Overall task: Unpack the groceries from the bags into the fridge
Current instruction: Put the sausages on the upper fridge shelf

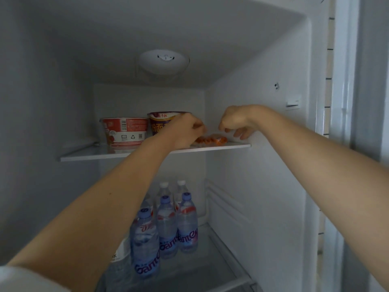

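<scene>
On the fridge's top glass shelf, near its right end, lies a clear packet of orange-red sausages. My left hand is at the packet's left end and covers it. Its fingers are curled just above the packet, and whether they pinch the wrapper is hidden. My right hand hovers above the packet's right end with its fingers hanging loosely curled and holding nothing. A red instant-noodle bowl and a purple noodle cup stand to the left on the same shelf.
Several blue-capped water bottles stand on the lower shelf. A round light fitting sits in the fridge ceiling. The fridge's right wall is close beside my right hand. The grocery bags are out of view.
</scene>
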A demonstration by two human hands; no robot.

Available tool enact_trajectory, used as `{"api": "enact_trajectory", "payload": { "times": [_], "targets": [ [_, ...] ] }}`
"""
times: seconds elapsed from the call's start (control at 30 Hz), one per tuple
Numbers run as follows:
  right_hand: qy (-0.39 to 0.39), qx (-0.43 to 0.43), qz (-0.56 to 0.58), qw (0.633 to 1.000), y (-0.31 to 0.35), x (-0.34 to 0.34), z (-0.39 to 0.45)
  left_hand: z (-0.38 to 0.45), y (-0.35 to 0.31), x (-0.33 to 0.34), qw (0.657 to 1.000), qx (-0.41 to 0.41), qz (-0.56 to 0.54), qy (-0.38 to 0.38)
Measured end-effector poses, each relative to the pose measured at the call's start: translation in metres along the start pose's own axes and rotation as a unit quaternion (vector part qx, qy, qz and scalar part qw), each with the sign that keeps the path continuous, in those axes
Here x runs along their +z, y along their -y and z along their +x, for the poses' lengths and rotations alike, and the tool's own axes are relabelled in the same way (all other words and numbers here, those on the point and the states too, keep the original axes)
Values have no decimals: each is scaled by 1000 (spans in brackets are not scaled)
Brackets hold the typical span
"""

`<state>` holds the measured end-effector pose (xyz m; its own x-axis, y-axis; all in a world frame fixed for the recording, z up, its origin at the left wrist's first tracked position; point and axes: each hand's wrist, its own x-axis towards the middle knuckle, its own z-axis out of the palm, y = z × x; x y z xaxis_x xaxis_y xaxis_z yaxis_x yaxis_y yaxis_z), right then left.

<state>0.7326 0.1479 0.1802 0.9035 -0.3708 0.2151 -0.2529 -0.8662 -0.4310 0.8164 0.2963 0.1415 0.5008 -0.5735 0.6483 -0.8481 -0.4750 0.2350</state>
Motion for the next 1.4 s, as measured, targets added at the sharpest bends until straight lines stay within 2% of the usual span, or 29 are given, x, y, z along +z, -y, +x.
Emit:
{"api": "enact_trajectory", "payload": {
  "times": [0.1, 0.2, 0.4, 0.5, 0.77, 0.9, 1.07, 1.2, 1.4],
  "targets": [
    [-122, -77, 0, 990, 4, 3, -19, -12, -3, -3, 998, 7, -47, -45],
    [-205, -138, 11, 969, 8, 12, -44, -32, -8, -5, 993, 29, -59, -94],
    [-282, -175, 66, 941, -2, 49, -99, -91, -44, -5, 967, 62, -133, -208],
    [-298, -179, 83, 934, -17, 67, -132, -132, -62, 14, 958, 67, -176, -216],
    [-254, -147, 130, 947, -80, 122, -243, -228, -99, 71, 971, 68, -190, -130],
    [-234, -112, 162, 952, -126, 156, -324, -298, -139, 109, 974, 76, -208, -39],
    [-199, -39, 145, 968, -193, 198, -452, -400, -198, 168, 975, 93, -176, 97],
    [-176, 52, 141, 973, -246, 218, -561, -478, -254, 200, 954, 17, -244, 176],
    [-147, 192, 146, 959, -306, 231, -712, -587, -367, 238, 902, -28, -301, 308]
  ]
}}
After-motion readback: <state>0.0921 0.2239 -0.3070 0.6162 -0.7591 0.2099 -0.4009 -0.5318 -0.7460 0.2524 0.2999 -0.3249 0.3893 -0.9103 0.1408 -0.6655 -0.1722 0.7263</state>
